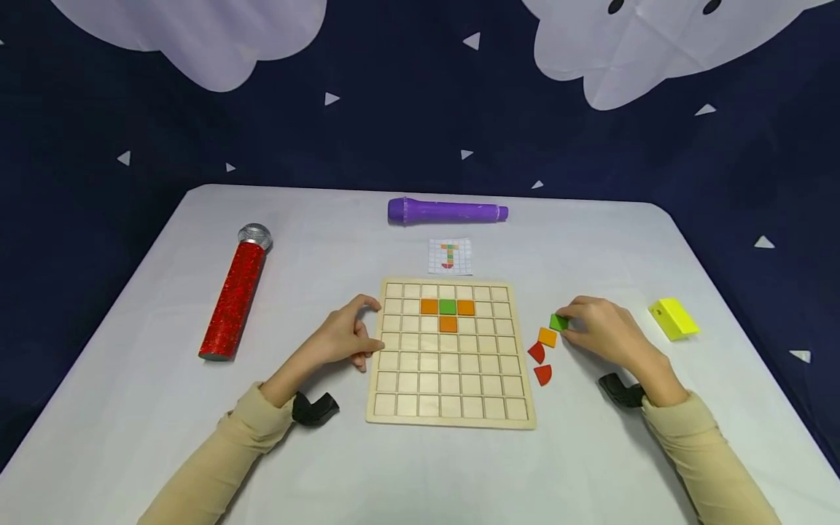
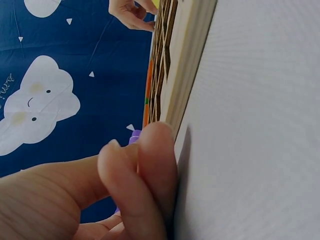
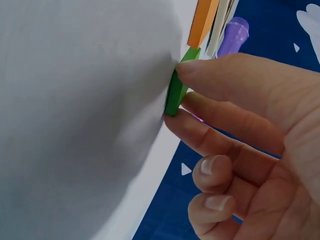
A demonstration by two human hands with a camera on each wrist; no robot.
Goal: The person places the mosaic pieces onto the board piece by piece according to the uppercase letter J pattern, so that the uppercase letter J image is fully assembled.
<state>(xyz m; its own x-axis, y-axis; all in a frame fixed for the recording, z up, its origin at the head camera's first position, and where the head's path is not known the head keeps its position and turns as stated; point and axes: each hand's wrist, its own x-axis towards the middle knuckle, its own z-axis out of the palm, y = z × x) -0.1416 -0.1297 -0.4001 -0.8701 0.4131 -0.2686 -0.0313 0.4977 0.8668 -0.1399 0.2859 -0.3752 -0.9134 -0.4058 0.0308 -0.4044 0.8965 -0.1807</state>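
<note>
My right hand point(image 1: 604, 329) pinches a green square tile point(image 1: 558, 322) between thumb and fingers, right of the board. In the right wrist view the green tile stands close to the white tabletop, with an orange tile just beyond it. My left hand point(image 1: 344, 335) rests at the left edge of the wooden grid board point(image 1: 453, 423), thumb and index fingertips spread apart along its rim. On the board, orange, green and orange tiles form a row, with another orange tile point(image 1: 448, 324) below the green one point(image 1: 448, 307). Beside the board lie an orange tile point(image 1: 547, 337) and two red quarter-circle tiles point(image 1: 542, 375).
A pattern card point(image 1: 450, 257) lies behind the board, showing a J-like shape. Behind it is a purple microphone-shaped tube point(image 1: 448, 211). A red glittery microphone point(image 1: 235, 299) lies at the left, a yellow block point(image 1: 674, 319) at the right.
</note>
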